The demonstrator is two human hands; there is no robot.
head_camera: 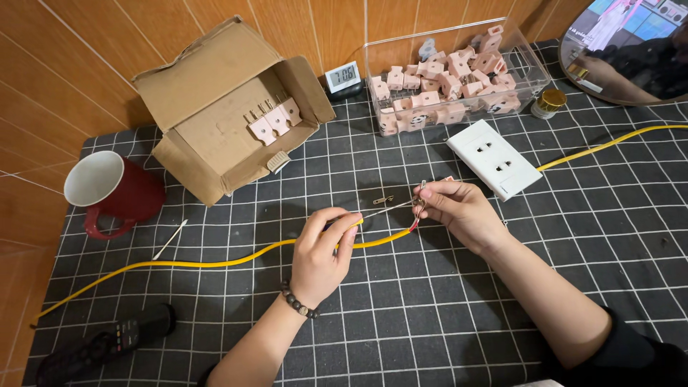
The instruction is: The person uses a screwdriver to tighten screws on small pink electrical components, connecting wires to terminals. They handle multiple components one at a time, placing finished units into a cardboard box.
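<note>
Pinching yellow cable (215,262), perhaps its end.

Even, fairly bright indoor light from above, slightly warm. Soft shadows fall under both hands (322,251) and forearms onto the desk (444,330); the cardboard box (229,107) interior is shaded. Mild glare on the clear plastic bin (459,72) walls and the wall tiles (86,50). Centre sharp, no motion blur. Wide-angle distortion bends grid lines at the edges; corners darken slightly.
</note>
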